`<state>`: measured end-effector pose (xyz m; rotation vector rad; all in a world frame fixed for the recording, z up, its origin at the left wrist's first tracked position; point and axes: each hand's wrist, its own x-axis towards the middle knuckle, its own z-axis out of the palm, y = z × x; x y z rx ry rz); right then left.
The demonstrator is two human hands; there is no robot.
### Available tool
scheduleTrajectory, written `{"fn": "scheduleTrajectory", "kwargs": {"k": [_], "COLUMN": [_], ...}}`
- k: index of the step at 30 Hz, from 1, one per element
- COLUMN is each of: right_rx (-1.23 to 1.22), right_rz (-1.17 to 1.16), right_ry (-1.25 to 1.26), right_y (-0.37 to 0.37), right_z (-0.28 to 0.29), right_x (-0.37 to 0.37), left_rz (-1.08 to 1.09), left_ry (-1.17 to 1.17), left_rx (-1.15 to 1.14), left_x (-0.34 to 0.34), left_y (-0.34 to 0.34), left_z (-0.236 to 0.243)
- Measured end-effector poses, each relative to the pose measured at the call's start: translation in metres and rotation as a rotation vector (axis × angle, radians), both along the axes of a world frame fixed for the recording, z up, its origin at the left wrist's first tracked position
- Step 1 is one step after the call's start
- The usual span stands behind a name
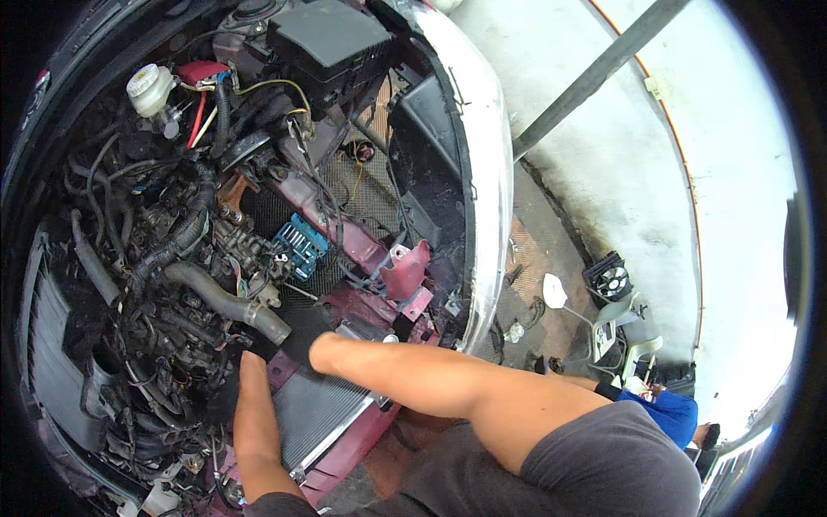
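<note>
Both my forearms reach into an open car engine bay. My right forearm (405, 370) crosses the silver finned radiator (323, 422) from the right, and my left forearm (256, 422) comes up along its left side. Past the wrists, both hands blend into dark surroundings, perhaps in black gloves, so their fingers and anything held cannot be made out. Both wrists are close to the open end of a thick grey hose (228, 302). Beyond the hose, a blue tool case (301, 246) with several metal pieces rests low in the bay.
Engine parts and cables (164, 250) fill the left side. A black box (332, 39) and a fluid reservoir (151, 90) stand at the far side. To the right are a grey pole (594, 82), a fan (610, 280), pale chairs (616, 319) and a person in blue (672, 418).
</note>
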<state>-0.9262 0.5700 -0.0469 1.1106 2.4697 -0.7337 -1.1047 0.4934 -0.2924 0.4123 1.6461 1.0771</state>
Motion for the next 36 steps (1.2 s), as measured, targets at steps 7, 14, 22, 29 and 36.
{"fn": "scheduleTrajectory", "kwargs": {"k": [7,14,22,29,36], "right_rx": [-0.077,0.837,0.976,0.766,0.317], "right_rz": [0.308,-0.490,-0.404,-0.547,-0.769], "right_ry": [0.562,0.556,0.490,0.953,0.937], "right_y": [0.082,0.248,0.251,0.266,0.335], "right_z": [0.256,0.258,0.225,0.228,0.274], "right_x": [0.126,0.176,0.178,0.194,0.201], "left_rz": [0.142,0.206,0.277,0.313,0.340], "left_ry": [-0.279,-0.426,-0.527,-0.585,-0.629], "left_rx": [0.033,0.057,0.073,0.088,0.092], "left_x": [-0.005,-0.009,-0.019,-0.023,-0.025], "left_y": [-0.012,-0.017,-0.020,-0.022,-0.024], "left_z": [-0.030,-0.048,-0.065,-0.078,-0.087]}}
